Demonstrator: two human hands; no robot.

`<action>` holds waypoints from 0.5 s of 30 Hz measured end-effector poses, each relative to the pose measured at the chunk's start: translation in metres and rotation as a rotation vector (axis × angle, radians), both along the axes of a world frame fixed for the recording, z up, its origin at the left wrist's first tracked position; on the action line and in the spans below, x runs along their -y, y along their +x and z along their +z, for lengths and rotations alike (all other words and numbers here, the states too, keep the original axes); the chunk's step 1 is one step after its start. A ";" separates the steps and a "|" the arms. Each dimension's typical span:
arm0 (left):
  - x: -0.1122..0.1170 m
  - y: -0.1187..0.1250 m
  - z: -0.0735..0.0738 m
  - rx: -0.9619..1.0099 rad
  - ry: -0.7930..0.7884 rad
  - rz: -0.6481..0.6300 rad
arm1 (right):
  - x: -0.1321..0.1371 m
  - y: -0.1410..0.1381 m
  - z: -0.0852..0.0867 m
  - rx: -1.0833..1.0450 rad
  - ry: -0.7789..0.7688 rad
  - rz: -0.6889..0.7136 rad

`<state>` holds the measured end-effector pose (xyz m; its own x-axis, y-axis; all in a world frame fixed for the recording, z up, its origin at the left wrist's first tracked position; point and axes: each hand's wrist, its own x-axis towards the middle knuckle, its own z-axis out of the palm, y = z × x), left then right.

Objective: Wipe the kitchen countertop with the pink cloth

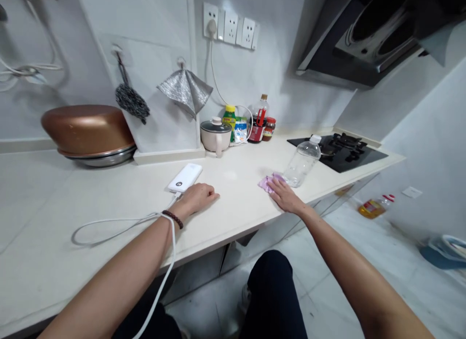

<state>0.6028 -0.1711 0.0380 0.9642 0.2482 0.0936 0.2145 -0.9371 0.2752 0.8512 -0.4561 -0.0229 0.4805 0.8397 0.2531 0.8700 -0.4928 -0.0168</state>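
Note:
My left hand (198, 197) rests knuckles-up on the white countertop (109, 193), fingers loosely curled with nothing seen in them, just in front of a white power bank (185, 177). A white cable (120, 227) runs from the power bank past my wrist. My right hand (286, 195) lies flat, fingers stretched out, pressing on a pink cloth (267, 181). An empty clear plastic bottle (302, 162) lies tilted right beside that hand.
A copper pan (87, 129) on a steel one stands at the back left. A small pot (216, 134), jars and sauce bottles (260, 119) line the wall. A black gas hob (338, 150) sits at the right. An oil bottle (374, 206) lies on the floor.

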 end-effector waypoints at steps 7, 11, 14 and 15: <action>0.006 0.006 -0.004 -0.002 0.020 -0.086 | -0.024 -0.014 -0.001 -0.061 0.115 -0.052; 0.007 0.010 -0.004 0.003 0.017 -0.108 | -0.020 -0.018 0.002 -0.083 0.238 -0.007; 0.004 0.012 -0.003 0.019 0.007 -0.085 | -0.019 -0.017 0.002 -0.088 0.343 -0.017; 0.003 0.013 -0.004 0.021 -0.002 -0.080 | -0.018 -0.016 0.001 -0.094 0.375 -0.028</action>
<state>0.6159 -0.1737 0.0341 0.9787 0.1708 0.1140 0.1332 -0.9504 0.2810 0.8350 -0.4377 -0.0216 0.5382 0.6833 0.4935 0.8420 -0.4613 -0.2797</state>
